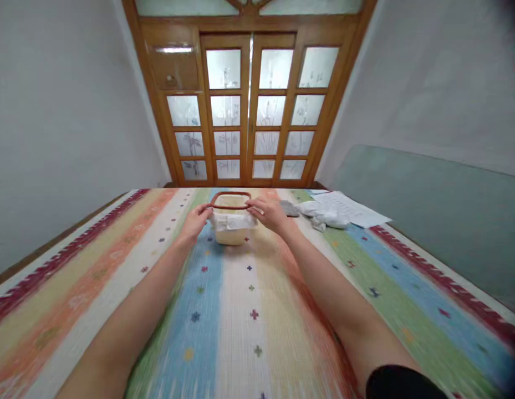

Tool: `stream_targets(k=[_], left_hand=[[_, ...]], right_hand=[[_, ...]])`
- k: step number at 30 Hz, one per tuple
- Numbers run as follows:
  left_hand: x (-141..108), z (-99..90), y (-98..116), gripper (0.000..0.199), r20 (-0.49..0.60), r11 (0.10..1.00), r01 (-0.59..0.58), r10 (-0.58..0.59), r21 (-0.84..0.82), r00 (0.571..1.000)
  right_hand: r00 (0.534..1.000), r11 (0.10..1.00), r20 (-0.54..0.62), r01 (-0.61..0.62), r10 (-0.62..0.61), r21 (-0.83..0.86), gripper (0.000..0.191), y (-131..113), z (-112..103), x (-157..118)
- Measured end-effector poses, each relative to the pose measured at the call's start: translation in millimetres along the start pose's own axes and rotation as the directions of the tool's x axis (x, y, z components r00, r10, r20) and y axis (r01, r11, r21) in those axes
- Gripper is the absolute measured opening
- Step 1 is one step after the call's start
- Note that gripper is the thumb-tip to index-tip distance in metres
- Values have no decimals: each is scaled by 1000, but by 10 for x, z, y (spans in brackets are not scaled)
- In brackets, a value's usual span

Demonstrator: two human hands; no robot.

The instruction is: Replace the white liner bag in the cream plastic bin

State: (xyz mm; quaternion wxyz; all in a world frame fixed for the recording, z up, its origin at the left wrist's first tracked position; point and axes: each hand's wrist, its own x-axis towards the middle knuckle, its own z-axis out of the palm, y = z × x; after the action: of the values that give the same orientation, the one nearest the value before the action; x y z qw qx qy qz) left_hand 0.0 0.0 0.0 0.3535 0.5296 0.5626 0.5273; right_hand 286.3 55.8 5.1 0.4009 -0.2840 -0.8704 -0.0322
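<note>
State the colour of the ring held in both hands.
The ring is reddish brown, seen in the head view.

A striped cloth point(240, 310) forms the supporting surface. Toward its far edge sits a pale container point(230, 237); to the right lie a grey item point(288, 209), a crumpled white bundle point(330, 214) and paper point(361, 211).

From my remote seat I log the container point(230, 237) on the cloth point(236, 288), the ring point(230, 207) at its mouth, the left grip point(197, 219) on the ring's left side, the right grip point(269, 213) on its right. Right of these lie the bag point(330, 215) and, farther right, paper point(359, 210); doors point(230, 92) stand behind, the panel point(427, 194) right.
</note>
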Motion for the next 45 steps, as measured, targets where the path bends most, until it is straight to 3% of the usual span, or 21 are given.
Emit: stream_targets(k=[6, 13, 27, 33, 38, 42, 45], left_hand=[[-34, 43, 7, 47, -31, 998, -51, 50, -33, 998], [23, 64, -123, 46, -63, 995, -33, 28, -96, 998], [12, 99, -147, 44, -121, 977, -212, 215, 38, 969], [12, 111, -157, 46, -91, 962, -262, 269, 80, 959], [50, 101, -203, 45, -77, 952, -291, 298, 91, 951], [76, 97, -231, 45, -74, 949, -298, 306, 102, 949], [78, 96, -233, 45, -71, 946, -305, 313, 108, 947]], right_hand=[[1000, 999, 21, -14, 13, 48, 27, -40, -30, -11], [998, 997, 64, -23, 19, 70, 29, -95, -79, 0], [986, 985, 155, 33, -60, 168, 21, -132, -85, 15], [988, 987, 155, -8, -17, 160, 23, -131, -58, 8], [998, 990, 68, -20, 10, 140, 28, -94, 14, -14], [996, 959, 72, -71, 53, 275, 35, -144, 116, -29], [986, 916, 55, -164, 154, 366, 41, -229, 227, -31]])
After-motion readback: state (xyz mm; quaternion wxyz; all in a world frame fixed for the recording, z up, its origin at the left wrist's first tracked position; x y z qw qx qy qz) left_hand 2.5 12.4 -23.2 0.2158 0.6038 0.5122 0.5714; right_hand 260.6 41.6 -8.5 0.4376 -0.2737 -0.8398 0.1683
